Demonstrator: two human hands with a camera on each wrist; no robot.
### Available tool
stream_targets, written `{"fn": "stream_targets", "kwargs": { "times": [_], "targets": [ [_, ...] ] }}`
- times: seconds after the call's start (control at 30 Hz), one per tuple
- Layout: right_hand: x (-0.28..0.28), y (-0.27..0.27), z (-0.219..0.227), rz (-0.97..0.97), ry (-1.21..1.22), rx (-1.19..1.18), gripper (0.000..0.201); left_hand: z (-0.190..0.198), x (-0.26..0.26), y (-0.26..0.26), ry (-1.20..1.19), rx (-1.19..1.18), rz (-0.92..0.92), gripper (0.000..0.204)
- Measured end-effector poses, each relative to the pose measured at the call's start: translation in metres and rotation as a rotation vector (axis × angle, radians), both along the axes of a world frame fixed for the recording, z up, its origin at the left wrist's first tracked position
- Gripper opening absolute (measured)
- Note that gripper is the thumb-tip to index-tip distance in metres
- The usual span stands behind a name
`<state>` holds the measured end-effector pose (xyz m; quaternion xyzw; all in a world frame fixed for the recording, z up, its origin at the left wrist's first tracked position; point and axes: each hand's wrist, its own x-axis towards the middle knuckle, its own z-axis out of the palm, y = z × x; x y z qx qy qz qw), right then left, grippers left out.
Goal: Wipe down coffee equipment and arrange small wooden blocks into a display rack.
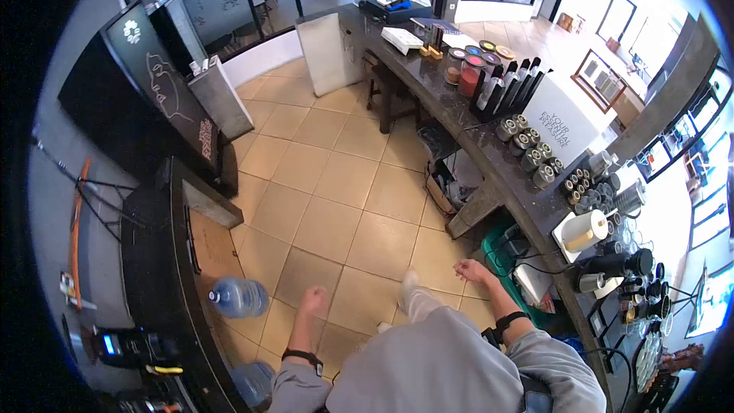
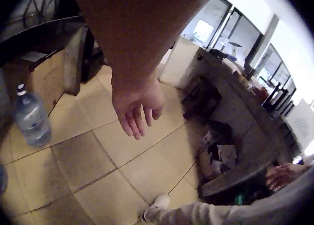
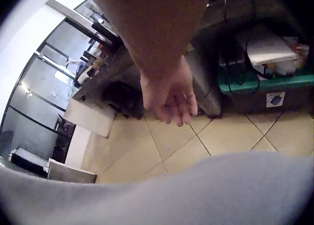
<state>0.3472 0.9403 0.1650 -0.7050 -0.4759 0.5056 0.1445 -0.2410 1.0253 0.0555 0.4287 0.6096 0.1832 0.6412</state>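
Note:
My left hand [image 1: 312, 302] hangs over the tiled floor with nothing in it; in the left wrist view its fingers [image 2: 131, 123] droop loosely. A large blue water bottle [image 1: 238, 297] stands on the floor to its left, with a second one [image 1: 254, 382] nearer my body. On the other side, my right hand [image 1: 475, 271] hangs beside the counter, holding nothing, its fingers [image 3: 182, 114] loosely bent in the right wrist view. Closest to it is a green bin [image 1: 497, 254] under the counter, filled with mixed items and a white flat object [image 3: 267, 51].
A long dark counter [image 1: 527, 191] runs along my right, bearing jars [image 1: 527, 145], a white kettle [image 1: 585, 229] and glassware. Dark shelving [image 1: 153, 237] lines the left. Tiled floor [image 1: 329, 183] stretches ahead between them. A box of items [image 1: 442, 187] sits below the counter.

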Motion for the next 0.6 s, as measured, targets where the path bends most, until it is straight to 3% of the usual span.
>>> {"fn": "stream_targets", "kwargs": {
  "times": [0.1,0.17,0.3,0.37,0.43,0.5,0.6],
  "targets": [
    [-0.005,0.054,-0.006,0.030,0.048,-0.076,0.033,0.035,0.039,0.097,0.001,-0.030,-0.051,0.026],
    [0.000,0.102,-0.016,0.046,0.071,-0.082,0.033,0.060,0.066,0.157,0.009,0.117,-0.172,0.028],
    [0.029,0.229,-0.041,0.042,0.177,-0.035,0.032,0.085,0.102,0.273,0.060,0.163,-0.256,0.026],
    [0.041,0.306,-0.005,0.268,-0.106,0.021,0.031,0.110,0.127,0.339,0.064,0.105,-0.273,0.026],
    [0.052,0.376,-0.022,0.136,-0.224,0.083,0.029,0.119,0.148,0.406,0.063,0.158,-0.291,0.027],
    [0.063,0.429,0.017,0.172,-0.142,0.371,0.029,0.127,0.179,0.456,0.038,0.204,-0.289,0.027],
    [0.068,0.498,0.074,0.071,-0.043,0.446,0.030,0.163,0.245,0.533,-0.015,0.396,-0.302,0.028]
  ]
}}
